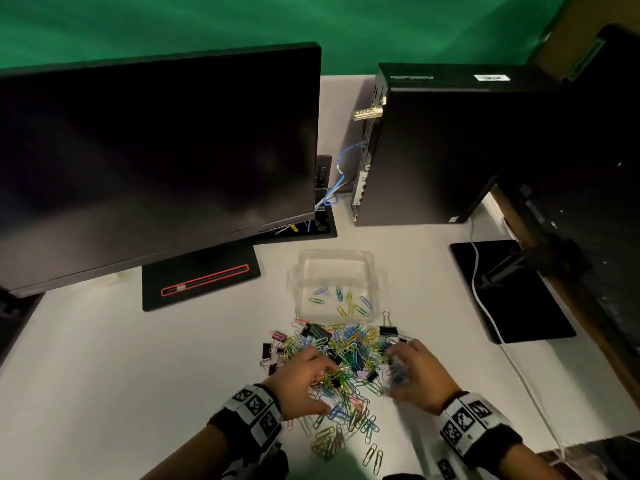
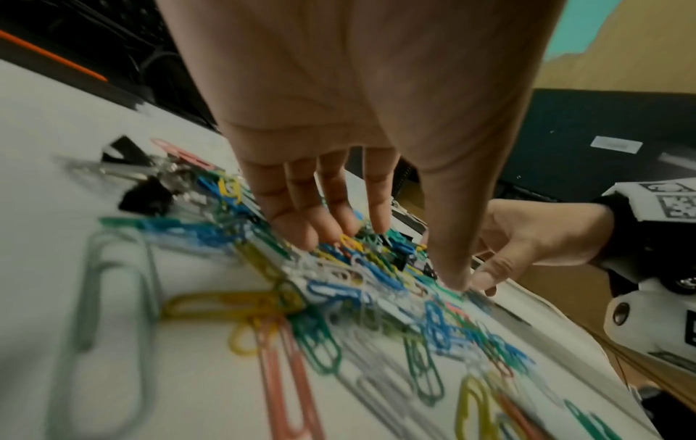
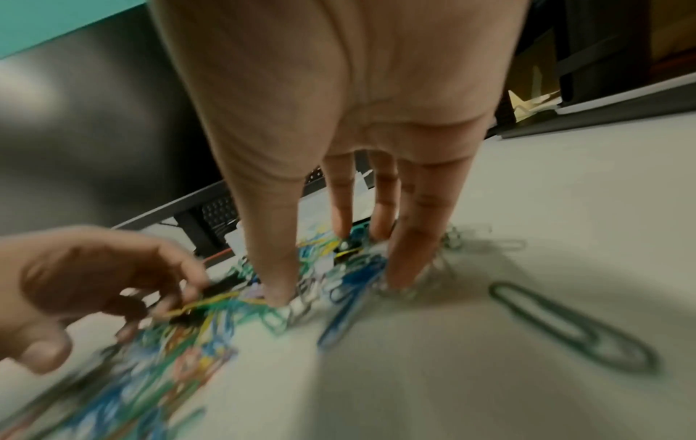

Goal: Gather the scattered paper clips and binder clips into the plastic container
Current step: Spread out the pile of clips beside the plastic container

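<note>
A heap of coloured paper clips (image 1: 349,344) mixed with black binder clips (image 1: 388,330) lies on the white table, just in front of the clear plastic container (image 1: 379,275). Several paper clips lie inside the container. My left hand (image 1: 311,382) rests on the heap's left side; its fingers and thumb (image 2: 395,259) point down, spread, tips on the clips. My right hand (image 1: 398,374) is blurred on the heap's right side, thumb and fingers (image 3: 339,285) standing on the clips with a blue one between them. More binder clips (image 2: 145,196) lie at the heap's far left.
A dark monitor (image 1: 156,161) on a black base (image 1: 201,278) stands at the back left, a black computer tower (image 1: 433,150) at the back right. A black pad (image 1: 512,289) with a white cable (image 1: 485,306) lies right. Loose clips (image 1: 372,455) trail toward me.
</note>
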A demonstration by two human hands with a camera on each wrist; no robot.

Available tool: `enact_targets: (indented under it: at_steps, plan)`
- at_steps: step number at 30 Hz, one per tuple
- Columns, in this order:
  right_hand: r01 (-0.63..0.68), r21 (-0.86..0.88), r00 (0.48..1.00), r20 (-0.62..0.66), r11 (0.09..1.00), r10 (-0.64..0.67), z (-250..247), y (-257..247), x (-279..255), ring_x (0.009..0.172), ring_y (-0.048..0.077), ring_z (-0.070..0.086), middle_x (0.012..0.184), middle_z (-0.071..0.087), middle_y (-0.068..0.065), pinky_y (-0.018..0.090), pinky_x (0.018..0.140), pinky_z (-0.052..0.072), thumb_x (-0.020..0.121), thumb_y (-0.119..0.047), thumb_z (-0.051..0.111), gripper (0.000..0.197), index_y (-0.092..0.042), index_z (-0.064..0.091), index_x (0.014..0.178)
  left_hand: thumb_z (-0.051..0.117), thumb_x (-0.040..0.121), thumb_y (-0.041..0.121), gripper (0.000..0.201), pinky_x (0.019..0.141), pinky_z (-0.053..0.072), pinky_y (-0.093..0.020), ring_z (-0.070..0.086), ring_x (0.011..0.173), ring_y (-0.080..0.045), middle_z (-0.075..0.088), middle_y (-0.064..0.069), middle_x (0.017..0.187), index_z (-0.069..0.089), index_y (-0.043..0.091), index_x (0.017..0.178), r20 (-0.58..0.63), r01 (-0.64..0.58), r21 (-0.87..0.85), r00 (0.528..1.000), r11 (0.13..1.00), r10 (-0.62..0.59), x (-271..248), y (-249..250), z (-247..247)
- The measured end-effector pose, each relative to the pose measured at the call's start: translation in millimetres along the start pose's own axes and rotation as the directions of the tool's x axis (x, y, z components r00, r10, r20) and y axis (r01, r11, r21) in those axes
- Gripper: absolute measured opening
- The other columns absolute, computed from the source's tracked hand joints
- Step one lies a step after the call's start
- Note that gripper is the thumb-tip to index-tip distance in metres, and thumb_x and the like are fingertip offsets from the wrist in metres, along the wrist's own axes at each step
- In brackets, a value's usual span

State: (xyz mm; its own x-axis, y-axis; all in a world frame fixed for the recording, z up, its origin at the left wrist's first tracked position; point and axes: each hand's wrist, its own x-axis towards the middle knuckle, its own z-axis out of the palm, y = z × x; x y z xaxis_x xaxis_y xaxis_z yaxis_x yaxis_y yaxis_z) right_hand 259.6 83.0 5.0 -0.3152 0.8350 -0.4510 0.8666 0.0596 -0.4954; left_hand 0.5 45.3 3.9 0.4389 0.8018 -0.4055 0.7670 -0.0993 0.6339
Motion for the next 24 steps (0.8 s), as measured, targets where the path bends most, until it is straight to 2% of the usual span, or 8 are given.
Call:
enact_targets:
  at_steps: [3, 5, 10, 12, 16, 19, 22, 24]
  plan:
    - [-0.003, 0.04, 0.998, -0.056, 0.999, 0.006, 14, -9, -3, 0.105, 0.014, 0.045, 0.115, 0.036, -0.006, 0.027, 0.095, 0.042, 0.055, -0.044, 0.083, 0.09, -0.028, 0.037, 0.131, 0.072, 0.072, 0.042, 0.07, 0.1, 0.039, -0.025, 0.038, 0.11, -0.01, 0.037, 0.004, 0.122, 0.039, 0.032, 0.132, -0.042, -0.009, 0.091, 0.999, 0.996, 0.013, 2, 2, 13]
    - [-0.001, 0.016, 0.998, -0.066, 1.0, 0.002, 21, -14, -1, 0.107, 0.016, 0.043, 0.118, 0.036, -0.004, 0.03, 0.097, 0.042, 0.054, -0.048, 0.082, 0.092, -0.029, 0.036, 0.132, 0.07, 0.076, 0.039, 0.066, 0.1, 0.037, -0.024, 0.036, 0.112, -0.011, 0.039, 0.003, 0.122, 0.039, 0.032, 0.133, -0.08, -0.023, 0.13, 0.996, 0.991, 0.034, 4, 3, 19]
    - [0.042, -0.026, 0.995, -0.095, 0.999, -0.044, 30, -21, 5, 0.106, 0.018, 0.047, 0.113, 0.043, -0.001, 0.028, 0.094, 0.042, 0.069, -0.04, 0.075, 0.059, -0.026, 0.05, 0.121, 0.058, 0.088, 0.023, 0.028, 0.088, 0.038, -0.023, 0.047, 0.106, -0.015, 0.054, -0.002, 0.112, 0.057, 0.023, 0.116, -0.166, -0.028, 0.05, 0.985, 0.998, 0.036, 6, -1, 22]
    - [0.064, -0.002, 0.992, -0.106, 0.998, -0.064, 30, -20, 6, 0.103, 0.017, 0.05, 0.106, 0.043, -0.004, 0.026, 0.091, 0.042, 0.075, -0.031, 0.072, 0.046, -0.024, 0.055, 0.117, 0.056, 0.089, 0.017, 0.022, 0.08, 0.038, -0.018, 0.053, 0.097, -0.011, 0.059, -0.003, 0.108, 0.062, 0.019, 0.11, -0.19, -0.023, -0.021, 0.982, 1.0, 0.019, 5, -5, 19]
    - [0.095, 0.114, 0.982, -0.172, 0.989, -0.074, 27, -16, 5, 0.089, 0.009, 0.054, 0.097, 0.052, -0.008, 0.019, 0.079, 0.04, 0.076, -0.025, 0.073, 0.028, -0.023, 0.067, 0.103, 0.054, 0.09, 0.009, 0.017, 0.071, 0.042, -0.001, 0.057, 0.071, 0.01, 0.069, 0.0, 0.1, 0.067, 0.013, 0.101, -0.231, 0.009, -0.252, 0.971, 0.968, -0.069, 4, -10, 14]
    - [0.092, 0.224, 0.973, -0.226, 0.97, -0.04, 23, -10, 5, 0.074, -0.007, 0.055, 0.089, 0.062, -0.009, 0.007, 0.07, 0.039, 0.069, -0.019, 0.079, 0.02, -0.022, 0.073, 0.087, 0.057, 0.089, 0.008, 0.015, 0.073, 0.051, -0.01, 0.06, 0.07, 0.012, 0.067, 0.008, 0.087, 0.068, 0.013, 0.098, -0.207, 0.058, -0.429, 0.965, 0.902, -0.161, 4, -15, 12]
    - [0.065, 0.344, 0.965, -0.26, 0.937, 0.029, 18, -5, 3, 0.074, -0.01, 0.059, 0.083, 0.067, -0.006, 0.002, 0.064, 0.043, 0.065, -0.007, 0.081, 0.023, -0.026, 0.07, 0.072, 0.059, 0.088, 0.005, 0.019, 0.071, 0.056, -0.019, 0.066, 0.074, 0.003, 0.068, 0.007, 0.085, 0.066, 0.023, 0.087, -0.194, 0.061, -0.586, 0.958, 0.808, -0.213, 5, -17, 6]
    - [0.038, 0.407, 0.961, -0.266, 0.913, 0.079, 14, -2, 2, 0.066, -0.007, 0.061, 0.078, 0.068, -0.006, 0.003, 0.059, 0.045, 0.066, 0.001, 0.078, 0.03, -0.027, 0.067, 0.068, 0.058, 0.087, 0.0, 0.022, 0.063, 0.056, -0.016, 0.068, 0.07, -0.002, 0.069, 0.0, 0.084, 0.065, 0.021, 0.083, -0.197, 0.053, -0.676, 0.948, 0.735, -0.249, 8, -17, -2]
